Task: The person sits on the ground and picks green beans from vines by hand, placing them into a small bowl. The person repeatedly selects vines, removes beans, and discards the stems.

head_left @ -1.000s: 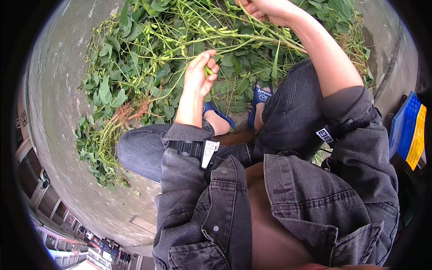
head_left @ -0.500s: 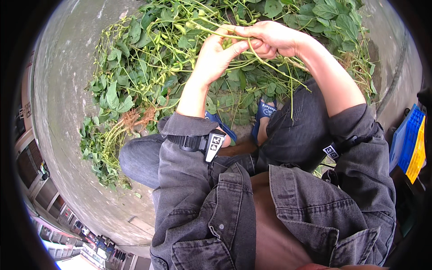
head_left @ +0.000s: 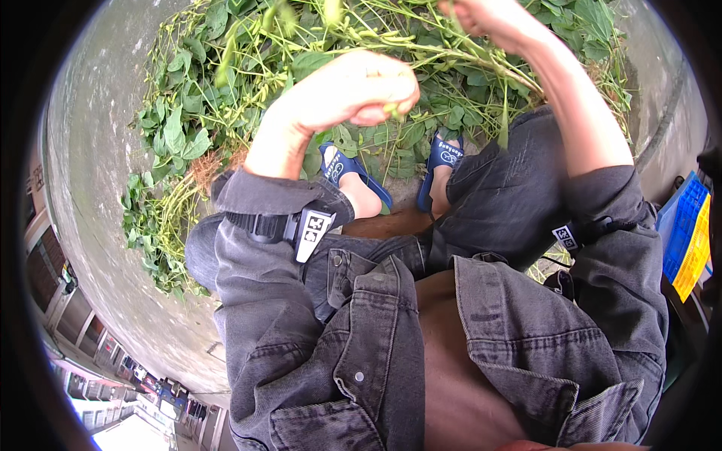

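My left hand [head_left: 357, 89] is closed, fingers curled inward, with a bit of green pod [head_left: 392, 110] showing at its fingertips. How many pods it holds is hidden. Up at the top edge, partly cut off, my right hand [head_left: 492, 21] has its fingers bent round a green bean stem, smeared by motion. Around and beneath both hands lies a heap of uprooted bean plants [head_left: 248, 83], with leaves, thin stems and plump green pods. One long stalk [head_left: 500, 69] slants down below my right hand.
Brown roots [head_left: 203, 173] stick out at the heap's left side. My feet, in blue slippers [head_left: 347, 169], rest at its near edge on the concrete ground [head_left: 98, 150]. Blue and yellow plastic items [head_left: 688, 237] stand at the far right.
My hands were together on a bean stem; now they are apart. The left has come down and left toward me, and the right has gone up and away. Some stems shifted.
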`<state>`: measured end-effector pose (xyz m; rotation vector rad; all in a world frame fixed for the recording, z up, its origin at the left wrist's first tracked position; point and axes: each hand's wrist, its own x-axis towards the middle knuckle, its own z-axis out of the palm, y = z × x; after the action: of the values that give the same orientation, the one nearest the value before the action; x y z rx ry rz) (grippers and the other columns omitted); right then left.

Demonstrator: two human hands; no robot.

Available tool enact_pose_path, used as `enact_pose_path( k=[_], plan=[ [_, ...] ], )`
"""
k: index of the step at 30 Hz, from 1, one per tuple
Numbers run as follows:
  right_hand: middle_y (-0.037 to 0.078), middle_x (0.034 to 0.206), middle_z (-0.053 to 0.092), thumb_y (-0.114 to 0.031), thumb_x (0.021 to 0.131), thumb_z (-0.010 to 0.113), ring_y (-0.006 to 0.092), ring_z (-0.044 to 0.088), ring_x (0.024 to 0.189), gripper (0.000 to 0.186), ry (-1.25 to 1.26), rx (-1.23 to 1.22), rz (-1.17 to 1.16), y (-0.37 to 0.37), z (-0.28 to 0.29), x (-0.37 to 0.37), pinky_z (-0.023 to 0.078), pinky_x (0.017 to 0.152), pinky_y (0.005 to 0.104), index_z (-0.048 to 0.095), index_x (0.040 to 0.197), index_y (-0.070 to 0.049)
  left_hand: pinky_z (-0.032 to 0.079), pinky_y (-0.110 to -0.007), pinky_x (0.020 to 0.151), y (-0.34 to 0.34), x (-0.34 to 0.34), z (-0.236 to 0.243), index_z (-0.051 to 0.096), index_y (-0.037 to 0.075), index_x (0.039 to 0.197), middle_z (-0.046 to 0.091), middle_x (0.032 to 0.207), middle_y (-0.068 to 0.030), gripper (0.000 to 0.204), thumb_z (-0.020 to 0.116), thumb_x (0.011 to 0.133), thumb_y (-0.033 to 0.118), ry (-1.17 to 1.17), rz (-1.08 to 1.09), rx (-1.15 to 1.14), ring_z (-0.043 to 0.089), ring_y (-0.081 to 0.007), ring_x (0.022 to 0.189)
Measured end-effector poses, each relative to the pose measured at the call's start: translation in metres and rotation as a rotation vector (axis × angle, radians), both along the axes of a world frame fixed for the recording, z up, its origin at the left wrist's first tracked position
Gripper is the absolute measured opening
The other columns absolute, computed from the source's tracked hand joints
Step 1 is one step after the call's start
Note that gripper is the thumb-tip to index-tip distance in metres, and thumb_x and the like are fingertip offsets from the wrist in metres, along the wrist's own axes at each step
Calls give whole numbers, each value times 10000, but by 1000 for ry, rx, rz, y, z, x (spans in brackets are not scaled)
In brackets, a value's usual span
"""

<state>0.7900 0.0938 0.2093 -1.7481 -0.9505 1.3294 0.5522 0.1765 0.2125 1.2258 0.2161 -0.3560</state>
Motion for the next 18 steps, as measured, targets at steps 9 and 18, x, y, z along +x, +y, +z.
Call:
enact_pose_path(
  k=[9, 18],
  plan=[
    [-59, 482, 274, -602, 929, 426, 90, 241, 398, 563, 396, 68, -425, -11, 1, 43, 233, 407, 243, 427, 626, -128, 264, -174, 357, -23, -59, -152, 493, 81, 857, 549, 729, -54, 312, 538, 950, 376, 472, 452, -539, 378, -64, 439],
    [-56, 506, 304, -497, 969, 438, 82, 268, 428, 499, 249, 32, -472, -15, 13, 29, 275, 439, 239, 471, 672, -97, 472, -334, 517, -124, -3, -307, 602, 57, 1027, 666, 710, -100, 236, 612, 876, 238, 657, 382, 297, 610, -185, 555]
  ],
)
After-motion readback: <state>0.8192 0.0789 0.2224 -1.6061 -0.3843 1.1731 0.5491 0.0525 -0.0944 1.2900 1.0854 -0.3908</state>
